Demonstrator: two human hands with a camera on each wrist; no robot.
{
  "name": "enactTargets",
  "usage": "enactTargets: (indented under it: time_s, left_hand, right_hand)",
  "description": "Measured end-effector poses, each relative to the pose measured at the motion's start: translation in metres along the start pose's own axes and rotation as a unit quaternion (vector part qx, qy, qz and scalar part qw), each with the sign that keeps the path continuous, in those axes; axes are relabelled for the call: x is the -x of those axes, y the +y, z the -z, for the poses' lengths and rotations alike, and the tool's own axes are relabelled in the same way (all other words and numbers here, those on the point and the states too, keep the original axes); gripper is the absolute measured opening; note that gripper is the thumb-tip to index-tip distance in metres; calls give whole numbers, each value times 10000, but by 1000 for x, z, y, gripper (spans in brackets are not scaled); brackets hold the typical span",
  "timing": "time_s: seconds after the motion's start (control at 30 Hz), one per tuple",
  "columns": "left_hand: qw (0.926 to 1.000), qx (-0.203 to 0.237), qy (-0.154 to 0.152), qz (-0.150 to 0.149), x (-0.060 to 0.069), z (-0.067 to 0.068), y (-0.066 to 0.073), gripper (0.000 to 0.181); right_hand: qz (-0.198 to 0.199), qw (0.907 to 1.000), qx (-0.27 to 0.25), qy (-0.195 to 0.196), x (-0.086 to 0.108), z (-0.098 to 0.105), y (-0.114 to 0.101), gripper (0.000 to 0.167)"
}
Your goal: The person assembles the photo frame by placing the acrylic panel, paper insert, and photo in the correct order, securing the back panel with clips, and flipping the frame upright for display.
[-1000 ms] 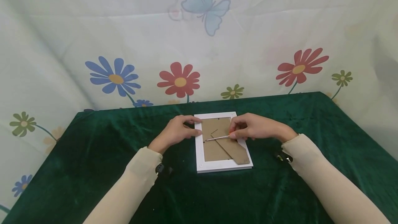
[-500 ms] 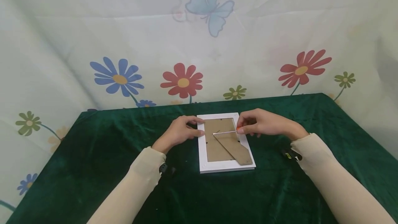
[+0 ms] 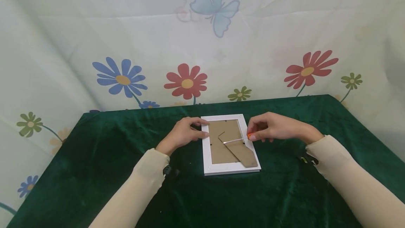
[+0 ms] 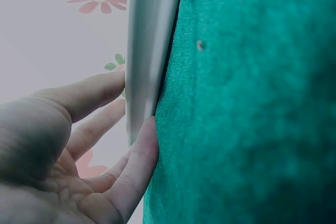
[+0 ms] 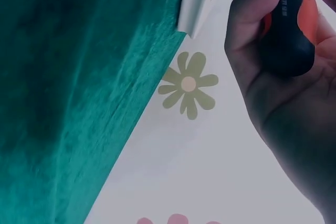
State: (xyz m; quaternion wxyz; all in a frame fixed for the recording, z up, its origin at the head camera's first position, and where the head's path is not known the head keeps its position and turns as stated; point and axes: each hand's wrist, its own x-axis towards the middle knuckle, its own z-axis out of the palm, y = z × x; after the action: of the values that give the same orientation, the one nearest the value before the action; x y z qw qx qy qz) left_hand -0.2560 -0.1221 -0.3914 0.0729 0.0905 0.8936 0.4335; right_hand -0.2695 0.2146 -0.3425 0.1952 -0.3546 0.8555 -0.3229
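A white picture frame (image 3: pixel 207 154) lies face down on the table, its brown backing board (image 3: pixel 219 152) showing with small dark tabs along the opening. A brown easel stand (image 3: pixel 245 156) lies slantwise over the board's lower right. With thumb and fingers, my left hand (image 3: pixel 183 134) holds the frame's left edge; in the left wrist view a fingertip touches the frame's side (image 4: pixel 149 51) near the cloth. My right hand (image 3: pixel 275 126) grips a screwdriver, whose orange and black handle (image 5: pixel 289 30) shows in the right wrist view. The screwdriver's shaft (image 3: pixel 235 140) points left over the board, its tip near the stand's edge.
Dark green velvet cloth (image 3: pixel 126 171) covers the table on all sides of the frame. Behind it hangs a white curtain (image 3: pixel 142 34) printed with flowers and a butterfly.
My right hand has moved right with the screwdriver, taking its tip from the frame's left inner edge to the middle of the board. My left hand keeps its hold on the frame.
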Motion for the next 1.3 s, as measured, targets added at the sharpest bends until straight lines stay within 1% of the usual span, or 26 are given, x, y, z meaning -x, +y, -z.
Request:
enactTargets:
  time_s: [0.27,0.53,0.7,0.87,1.03,1.3]
  left_hand:
    - [10000,-1,0,-3,1,1,1,48]
    - [10000,-28,23,15,1,1,1,48]
    - [10000,-32,-1,24,1,1,2,48]
    - [10000,11,-33,13,2,1,3,47]
    - [10000,20,-32,9,3,2,4,47]
    - [10000,4,-35,13,2,1,3,47]
  right_hand:
    - [73,9996,154,-216,13,2,-1,14]
    - [173,9993,173,-290,23,7,-1,16]
    - [258,9989,175,-355,27,9,-2,17]
    - [478,9979,183,-408,30,9,0,17]
    - [678,9967,217,-377,31,8,2,17]
    - [837,9956,204,-368,33,7,4,18]
